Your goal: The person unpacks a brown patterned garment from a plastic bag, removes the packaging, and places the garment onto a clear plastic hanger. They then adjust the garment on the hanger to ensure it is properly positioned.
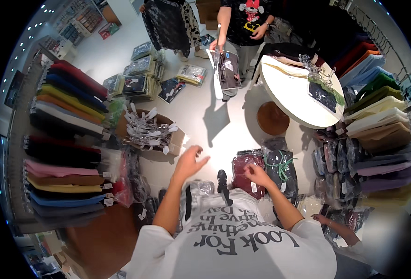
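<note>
- Glossy clear plastic bag holding a folded maroon garment (pixel 245 169) — flat and rectangular, with a small white tag, lying on the pale floor (pixel 215 125) just ahead of the black-and-white shoe (pixel 222 182).
- Right hand (pixel 256 176): fingers curled narrow, resting on that bag's near edge; whether it pinches anything, I cannot tell.
- Left hand (pixel 189 160): fingers spread wide, holding nothing — hovering beside the brown cardboard box of white plastic hangers (pixel 150 131).
- Dark bagged garment with green cord (pixel 281 168) lies just right of the maroon one.

Glossy plastic bag (pixel 245 173) over maroon cloth — matt cardboard box (pixel 175 139) of shiny plastic hangers (pixel 146 126).
</note>
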`<state>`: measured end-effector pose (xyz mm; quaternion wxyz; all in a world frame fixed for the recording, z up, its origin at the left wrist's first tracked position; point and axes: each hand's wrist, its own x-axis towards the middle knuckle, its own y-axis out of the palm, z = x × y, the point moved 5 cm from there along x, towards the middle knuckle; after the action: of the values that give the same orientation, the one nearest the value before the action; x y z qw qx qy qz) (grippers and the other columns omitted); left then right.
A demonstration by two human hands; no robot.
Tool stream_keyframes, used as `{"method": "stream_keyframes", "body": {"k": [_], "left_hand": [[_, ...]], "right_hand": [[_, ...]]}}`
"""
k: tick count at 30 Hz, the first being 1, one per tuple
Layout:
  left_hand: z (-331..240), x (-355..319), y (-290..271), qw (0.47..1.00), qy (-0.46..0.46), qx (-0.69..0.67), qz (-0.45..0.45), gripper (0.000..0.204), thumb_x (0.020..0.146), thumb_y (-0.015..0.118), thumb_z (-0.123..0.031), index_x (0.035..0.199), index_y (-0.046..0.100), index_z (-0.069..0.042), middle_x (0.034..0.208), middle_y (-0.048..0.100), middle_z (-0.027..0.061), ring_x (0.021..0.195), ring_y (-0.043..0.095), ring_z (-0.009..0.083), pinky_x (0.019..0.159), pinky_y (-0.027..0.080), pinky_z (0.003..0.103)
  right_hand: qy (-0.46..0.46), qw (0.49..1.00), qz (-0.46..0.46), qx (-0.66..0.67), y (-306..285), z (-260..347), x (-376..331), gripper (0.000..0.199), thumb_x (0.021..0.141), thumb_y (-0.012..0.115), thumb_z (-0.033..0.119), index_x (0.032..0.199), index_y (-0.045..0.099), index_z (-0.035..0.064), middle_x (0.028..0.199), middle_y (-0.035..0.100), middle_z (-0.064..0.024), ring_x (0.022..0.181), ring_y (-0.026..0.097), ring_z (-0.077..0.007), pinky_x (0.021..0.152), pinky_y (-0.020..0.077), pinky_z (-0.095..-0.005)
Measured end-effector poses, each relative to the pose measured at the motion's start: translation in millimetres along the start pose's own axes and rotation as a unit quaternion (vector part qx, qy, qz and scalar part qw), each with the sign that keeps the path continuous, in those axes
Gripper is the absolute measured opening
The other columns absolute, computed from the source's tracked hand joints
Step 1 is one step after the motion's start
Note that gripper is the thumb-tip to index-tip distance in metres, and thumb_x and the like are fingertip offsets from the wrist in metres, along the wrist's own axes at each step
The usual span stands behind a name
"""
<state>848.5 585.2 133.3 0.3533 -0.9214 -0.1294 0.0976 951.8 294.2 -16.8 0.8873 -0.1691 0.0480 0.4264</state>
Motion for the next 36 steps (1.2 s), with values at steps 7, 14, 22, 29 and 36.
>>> {"method": "stream_keyframes", "body": {"k": [7,14,22,29,36], "left_hand": [[-9,213,-17,0.971,-0.078,-0.139,-0.178,0.077,0.069,0.082,-0.052,0.109,0.056,0.009,0.103,0.067,0.0204,0.093,0.065,0.0294,0.082,0.052,0.037],[-43,295,32,0.971,-0.002,-0.203,-0.126,0.027,0.084,0.067,-0.010,0.106,0.061,0.005,0.093,0.069,0.0201,0.086,0.068,0.0307,0.079,0.050,0.039],[-66,305,-2,0.948,0.101,-0.140,0.268,0.033,0.083,0.066,-0.001,0.115,0.060,0.001,0.090,0.069,0.0049,0.081,0.058,0.0073,0.076,0.047,0.025],[-141,402,48,0.854,0.247,-0.159,0.430,0.034,0.083,0.067,-0.004,0.115,0.060,0.001,0.085,0.070,0.0069,0.077,0.064,0.0118,0.074,0.051,0.028],[-206,502,177,0.812,0.214,-0.052,0.541,0.028,0.093,0.065,-0.017,0.112,0.057,0.002,0.090,0.067,0.0088,0.066,0.061,0.0122,0.062,0.053,0.028]], "right_hand": [[-0.042,0.957,-0.277,0.079,-22,53,168,0.035,0.081,0.058,0.000,0.115,0.053,0.0031,0.109,0.061,-0.0091,0.100,0.059,-0.0179,0.078,0.0524,-0.0303],[0.018,0.908,-0.388,0.158,-164,25,289,0.067,0.083,0.074,0.036,0.130,0.042,0.0005,0.125,0.053,-0.0182,0.111,0.055,-0.0252,0.087,0.0491,-0.0374],[0.101,0.887,-0.194,0.408,-172,5,303,0.072,0.084,0.070,0.046,0.139,0.038,0.0107,0.127,0.051,-0.0098,0.116,0.050,-0.0216,0.094,0.0421,-0.0393],[-0.054,0.689,-0.390,0.609,-204,-16,141,0.049,0.086,0.070,0.019,0.128,0.054,0.0000,0.115,0.064,-0.0147,0.107,0.063,-0.0267,0.097,0.0496,-0.0430],[0.032,0.502,-0.601,0.621,-200,-32,46,0.028,0.086,0.067,0.014,0.112,0.060,0.0057,0.107,0.067,-0.0109,0.094,0.068,-0.0265,0.085,0.0550,-0.0407]]}}
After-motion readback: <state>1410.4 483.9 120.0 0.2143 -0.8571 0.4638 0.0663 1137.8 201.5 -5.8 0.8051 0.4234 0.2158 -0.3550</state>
